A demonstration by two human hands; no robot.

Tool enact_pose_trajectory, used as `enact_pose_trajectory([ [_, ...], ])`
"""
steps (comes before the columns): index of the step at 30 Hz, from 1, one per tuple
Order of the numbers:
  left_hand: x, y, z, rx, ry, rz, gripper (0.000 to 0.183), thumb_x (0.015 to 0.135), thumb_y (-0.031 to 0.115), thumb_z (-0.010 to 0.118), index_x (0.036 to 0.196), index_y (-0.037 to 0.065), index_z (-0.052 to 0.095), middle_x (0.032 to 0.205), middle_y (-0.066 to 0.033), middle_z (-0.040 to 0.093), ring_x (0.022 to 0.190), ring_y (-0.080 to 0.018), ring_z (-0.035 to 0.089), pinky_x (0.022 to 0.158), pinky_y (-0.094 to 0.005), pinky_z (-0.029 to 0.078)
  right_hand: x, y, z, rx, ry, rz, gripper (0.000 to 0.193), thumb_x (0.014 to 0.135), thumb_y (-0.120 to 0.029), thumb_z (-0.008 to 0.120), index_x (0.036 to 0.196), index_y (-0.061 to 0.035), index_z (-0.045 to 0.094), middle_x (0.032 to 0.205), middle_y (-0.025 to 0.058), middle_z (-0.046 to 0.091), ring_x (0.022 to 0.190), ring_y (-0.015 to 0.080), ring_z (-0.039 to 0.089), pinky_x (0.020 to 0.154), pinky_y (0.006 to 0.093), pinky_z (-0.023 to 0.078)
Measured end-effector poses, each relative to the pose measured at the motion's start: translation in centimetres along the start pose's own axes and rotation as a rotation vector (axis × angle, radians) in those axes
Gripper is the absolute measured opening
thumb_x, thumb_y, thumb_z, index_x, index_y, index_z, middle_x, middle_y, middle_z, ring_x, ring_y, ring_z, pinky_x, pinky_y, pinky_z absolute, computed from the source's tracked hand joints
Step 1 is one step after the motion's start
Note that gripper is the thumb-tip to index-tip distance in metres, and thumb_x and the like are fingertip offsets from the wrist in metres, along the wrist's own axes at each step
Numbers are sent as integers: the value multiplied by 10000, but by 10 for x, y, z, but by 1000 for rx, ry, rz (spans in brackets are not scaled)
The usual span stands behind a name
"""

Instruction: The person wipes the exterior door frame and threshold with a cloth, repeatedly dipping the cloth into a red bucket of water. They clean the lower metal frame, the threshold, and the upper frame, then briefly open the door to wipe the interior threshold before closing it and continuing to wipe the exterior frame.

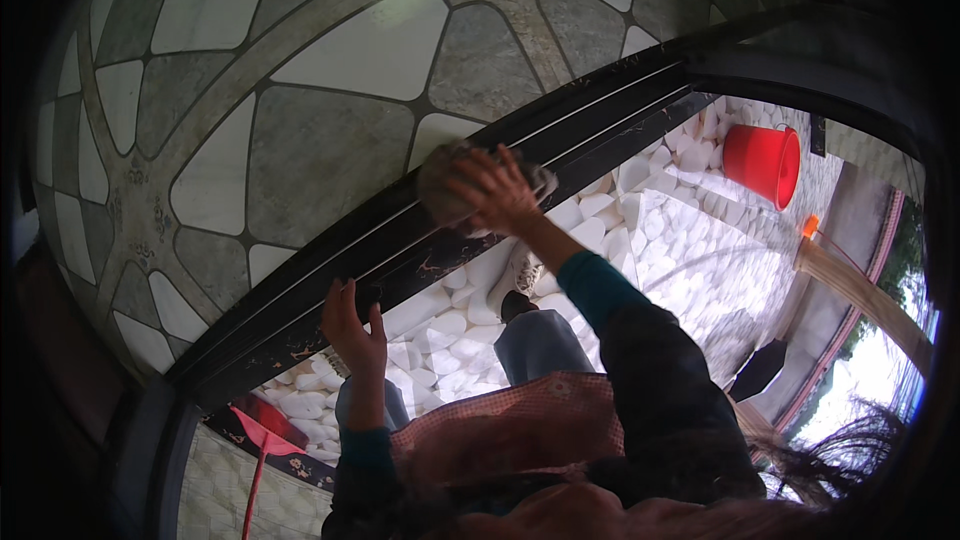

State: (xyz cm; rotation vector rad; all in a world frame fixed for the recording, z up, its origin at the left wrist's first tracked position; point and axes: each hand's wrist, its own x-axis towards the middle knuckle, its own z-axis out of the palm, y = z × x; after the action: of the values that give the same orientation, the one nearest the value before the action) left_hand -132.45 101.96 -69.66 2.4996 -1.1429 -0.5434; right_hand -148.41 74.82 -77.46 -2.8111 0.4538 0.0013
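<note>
My right hand (492, 190) lies over a bunched grey-brown cloth (447, 183), pressing it onto the black sliding-door track (582, 137). Its fingers bend over the cloth, and the cloth's underside is hidden. Slightly blurred, the hand and cloth cover part of the grooves. Nearer the left end of the track, my left hand (356, 332) holds nothing; its fingers point up and the thumb stands apart. Whether that hand touches the track edge I cannot tell.
Beyond the track spreads a patterned tile floor (325, 140). White pebbles (440, 340) lie on my side, around my shoe (519, 278). A red bucket (758, 162) stands at the right. At lower left is a red dustpan (268, 430) with a long handle.
</note>
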Motion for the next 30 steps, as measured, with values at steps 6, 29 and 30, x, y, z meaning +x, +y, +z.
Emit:
enact_pose_trajectory([
  [6, 83, 39, 8, 254, -192, 150, 738, 683, 292, 788, 1288, 50, 440, 1233, -155, 515, 1110, -321, 509, 894, -450, 395, -41, 141, -33, -95, 184, 245, 605, 591, -252, 681, 1173, -211, 520, 1281, 66, 451, 1273, 295, 379, 1086, 517, 272],
  [29, 156, 47, 44, 355, -459, 48, 557, 583, 256, 832, 1037, 65, 571, 1003, -122, 622, 889, -344, 617, 683, -430, 514, 24, 93, -26, -6, -16, 163, 456, 707, -497, 667, 1073, -226, 637, 1207, -19, 551, 1176, 214, 423, 957, 516, 327],
  [30, 155, 46, 44, 343, -459, 47, 557, 582, 258, 833, 1035, 65, 573, 1000, -121, 623, 889, -342, 617, 682, -429, 514, 14, 119, -32, -46, -1, 208, 449, 700, -491, 680, 1059, -222, 644, 1185, -23, 564, 1174, 220, 424, 958, 505, 331],
])
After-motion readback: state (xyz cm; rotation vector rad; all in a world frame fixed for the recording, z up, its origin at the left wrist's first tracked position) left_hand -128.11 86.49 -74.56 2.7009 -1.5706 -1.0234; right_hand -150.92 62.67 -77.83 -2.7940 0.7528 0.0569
